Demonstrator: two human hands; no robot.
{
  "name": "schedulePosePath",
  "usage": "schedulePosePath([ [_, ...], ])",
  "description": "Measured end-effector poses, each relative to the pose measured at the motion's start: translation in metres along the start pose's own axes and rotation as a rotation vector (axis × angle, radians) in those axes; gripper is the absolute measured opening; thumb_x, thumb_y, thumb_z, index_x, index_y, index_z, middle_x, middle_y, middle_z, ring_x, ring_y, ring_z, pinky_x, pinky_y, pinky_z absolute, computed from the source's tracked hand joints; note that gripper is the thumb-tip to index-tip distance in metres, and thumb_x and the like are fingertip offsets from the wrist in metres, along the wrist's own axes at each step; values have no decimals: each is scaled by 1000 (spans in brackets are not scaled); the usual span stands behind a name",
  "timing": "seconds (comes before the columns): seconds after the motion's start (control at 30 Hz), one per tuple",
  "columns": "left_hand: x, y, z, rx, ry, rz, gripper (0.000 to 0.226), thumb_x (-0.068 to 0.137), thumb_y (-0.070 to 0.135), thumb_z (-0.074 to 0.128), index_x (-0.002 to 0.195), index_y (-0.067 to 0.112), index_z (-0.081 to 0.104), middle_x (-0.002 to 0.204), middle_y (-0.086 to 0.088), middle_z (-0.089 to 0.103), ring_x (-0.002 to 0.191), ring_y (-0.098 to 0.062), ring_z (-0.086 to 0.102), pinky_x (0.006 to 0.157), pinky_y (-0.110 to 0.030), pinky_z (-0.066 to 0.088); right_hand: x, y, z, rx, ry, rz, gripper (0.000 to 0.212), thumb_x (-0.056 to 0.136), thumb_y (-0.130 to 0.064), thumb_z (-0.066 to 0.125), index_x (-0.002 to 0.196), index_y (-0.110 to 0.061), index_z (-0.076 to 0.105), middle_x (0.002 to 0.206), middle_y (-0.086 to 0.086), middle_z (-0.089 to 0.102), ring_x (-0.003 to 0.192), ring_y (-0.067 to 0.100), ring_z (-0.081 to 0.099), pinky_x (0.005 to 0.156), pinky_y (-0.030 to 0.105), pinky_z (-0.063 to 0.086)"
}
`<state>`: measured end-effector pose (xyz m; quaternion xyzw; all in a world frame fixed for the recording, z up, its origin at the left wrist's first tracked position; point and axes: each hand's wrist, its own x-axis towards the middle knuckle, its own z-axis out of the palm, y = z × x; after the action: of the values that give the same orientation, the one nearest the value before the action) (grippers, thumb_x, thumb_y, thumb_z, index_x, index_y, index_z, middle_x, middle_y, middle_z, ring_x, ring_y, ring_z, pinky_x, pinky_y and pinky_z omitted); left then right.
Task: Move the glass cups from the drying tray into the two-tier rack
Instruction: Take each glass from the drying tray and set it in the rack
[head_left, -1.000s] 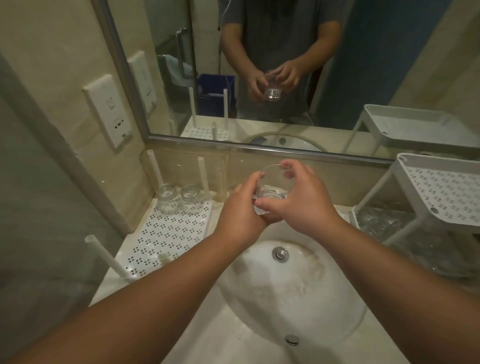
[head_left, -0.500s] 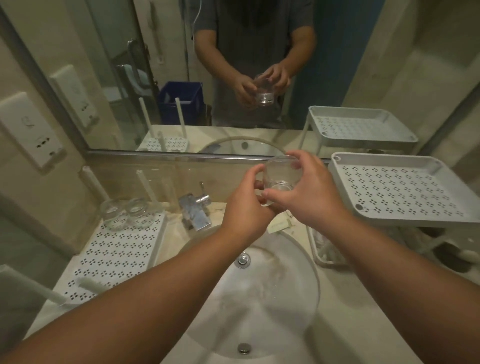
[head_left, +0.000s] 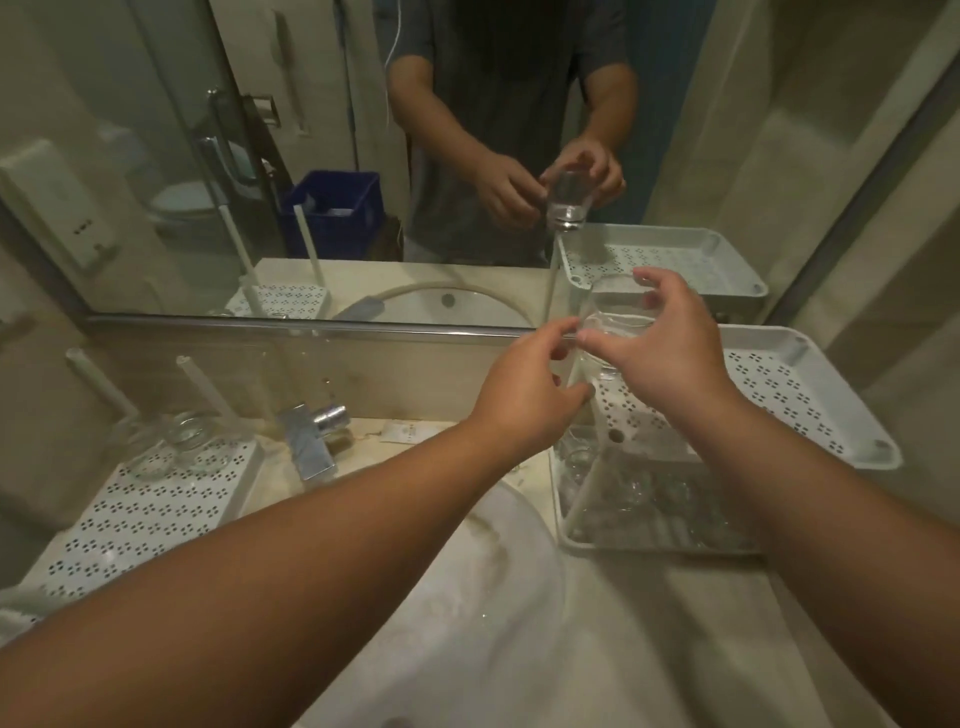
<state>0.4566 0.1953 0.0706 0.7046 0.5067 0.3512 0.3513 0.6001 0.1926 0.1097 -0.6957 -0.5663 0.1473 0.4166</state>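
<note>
Above the rack's top tier (head_left: 810, 395), near its left end, we saw the glass cup (head_left: 608, 332) held in our right hand (head_left: 660, 343); left hand (head_left: 524, 384) just beside, fingers loosely curled, holding nothing.

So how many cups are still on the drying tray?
2, side by side at the far end of the drying tray: one cup on the left, the other right of it. None seem hidden.
</note>
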Motion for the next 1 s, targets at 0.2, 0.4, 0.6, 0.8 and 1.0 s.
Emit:
schedulePosePath([
  [0.2, 24, 4, 32, 122, -64, -44, 68, 90, 31, 71, 150, 37, 39, 145, -5, 43, 124, -22, 53, 103, -28, 43, 25, 38, -9, -39, -37, 19, 88, 68, -42, 87, 142, -30, 42, 144, -1, 45, 130, 16, 43, 93, 25, 33],
  [0.4, 43, -1, 51, 162, -86, -102, 65, 92, 30, 67, 151, 35, 39, 148, -2, 36, 124, -16, 52, 92, -17, 36, 45, 65, -3, -73, -88, 33, 93, 66, -45, 87, 145, -29, 40, 145, 1, 45, 133, 22, 42, 102, 35, 38],
  [0.6, 54, -5, 62, 229, -122, -141, 68, 92, 34, 64, 154, 34, 34, 157, -8, 28, 136, -21, 45, 105, -24, 35, 57, 78, 4, -93, -111, 37, 94, 67, -42, 87, 146, -27, 39, 145, 3, 46, 133, 24, 42, 101, 35, 39],
  [0.8, 59, -9, 66, 276, -152, -153, 74, 92, 38, 63, 157, 32, 27, 161, -10, 25, 142, -22, 39, 114, -32, 36, 63, 83, 11, -82, -128, 57, 97, 68, -41, 87, 149, -27, 36, 147, 4, 46, 134, 24, 43, 103, 37, 40],
  [1.0, 63, -11, 65, 296, -167, -160, 76, 93, 38, 62, 158, 31, 23, 161, -11, 25, 143, -22, 38, 114, -33, 37, 66, 81, 15, -40, -123, 61, 95, 70, -37, 87, 150, -26, 36, 147, 2, 47, 133, 23, 45, 106, 39, 43],
])
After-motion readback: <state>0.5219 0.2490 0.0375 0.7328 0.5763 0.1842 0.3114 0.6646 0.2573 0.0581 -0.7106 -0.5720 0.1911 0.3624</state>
